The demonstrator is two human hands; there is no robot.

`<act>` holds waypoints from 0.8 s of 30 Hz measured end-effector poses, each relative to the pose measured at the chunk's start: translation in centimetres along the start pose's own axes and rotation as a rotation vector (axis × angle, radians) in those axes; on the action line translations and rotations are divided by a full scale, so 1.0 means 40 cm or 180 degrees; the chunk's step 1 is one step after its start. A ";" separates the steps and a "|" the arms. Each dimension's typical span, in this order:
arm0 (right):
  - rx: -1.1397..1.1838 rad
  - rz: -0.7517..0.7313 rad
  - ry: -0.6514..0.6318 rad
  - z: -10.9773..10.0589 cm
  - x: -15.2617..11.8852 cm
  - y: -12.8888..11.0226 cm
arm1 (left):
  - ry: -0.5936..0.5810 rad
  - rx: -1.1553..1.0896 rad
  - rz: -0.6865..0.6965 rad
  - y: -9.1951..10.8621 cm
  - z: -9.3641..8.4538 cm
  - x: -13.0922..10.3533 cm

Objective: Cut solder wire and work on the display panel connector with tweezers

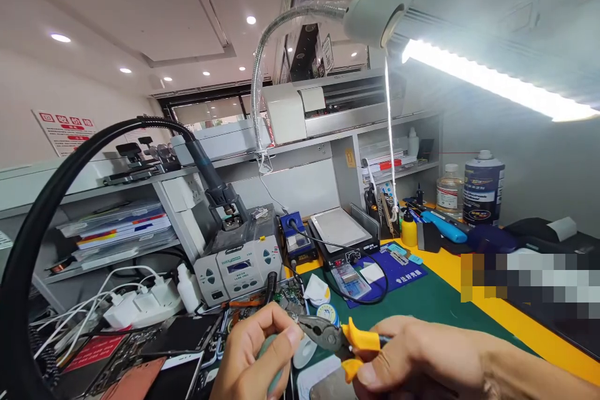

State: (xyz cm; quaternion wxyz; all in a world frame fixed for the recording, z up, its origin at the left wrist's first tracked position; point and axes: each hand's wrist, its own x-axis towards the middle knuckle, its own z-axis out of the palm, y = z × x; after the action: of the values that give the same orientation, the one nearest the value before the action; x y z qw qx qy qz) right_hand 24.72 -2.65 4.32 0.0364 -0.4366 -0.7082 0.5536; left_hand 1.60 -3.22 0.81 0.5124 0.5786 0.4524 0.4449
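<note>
My right hand point(412, 353) grips a pair of pliers point(328, 339) with yellow handles, low in the middle of the view. The dark jaws point left and meet the fingertips of my left hand point(255, 356). My left hand is curled around a greenish rounded object point(268, 350), mostly hidden by the fingers. Whatever sits between the jaws is too small to make out. Both hands hover over the green mat point(422, 300).
A grey rework station point(239, 262) with a black hose stands behind the hands. A blue soldering station point(296, 242) and a heating plate point(342, 234) sit beside it. Phones and boards point(178, 350) lie at left. Bottles point(482, 190) stand at right under a bright lamp point(492, 78).
</note>
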 end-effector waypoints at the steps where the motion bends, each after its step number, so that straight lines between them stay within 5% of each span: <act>1: 0.0088 0.0074 -0.0154 -0.004 0.004 -0.002 | -0.0011 0.0021 0.0012 0.001 -0.002 0.000; 5: 0.0031 0.0039 -0.0134 0.003 0.022 0.004 | 0.0050 0.0122 0.0031 0.005 -0.004 -0.003; 10: -0.1163 -0.0251 0.1381 0.052 0.048 0.027 | 0.0204 0.0191 0.0002 0.011 0.005 -0.001; 13: -0.1490 -0.0241 0.1667 0.072 0.057 0.030 | 0.0238 0.0206 -0.0039 0.011 0.006 0.003; 17: -0.1178 -0.0324 0.1328 0.053 0.026 0.013 | 0.0140 0.0234 -0.0042 0.009 0.002 0.004; 24: -0.0516 -0.0121 -0.0218 -0.012 0.020 -0.001 | 0.0003 0.0301 0.0002 0.018 -0.005 -0.004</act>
State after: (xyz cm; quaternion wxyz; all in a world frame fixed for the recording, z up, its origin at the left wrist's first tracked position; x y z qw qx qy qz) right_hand 24.46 -1.75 4.21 -0.0129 -0.4054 -0.7597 0.5083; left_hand 1.43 -3.37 1.54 0.4842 0.6021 0.4730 0.4235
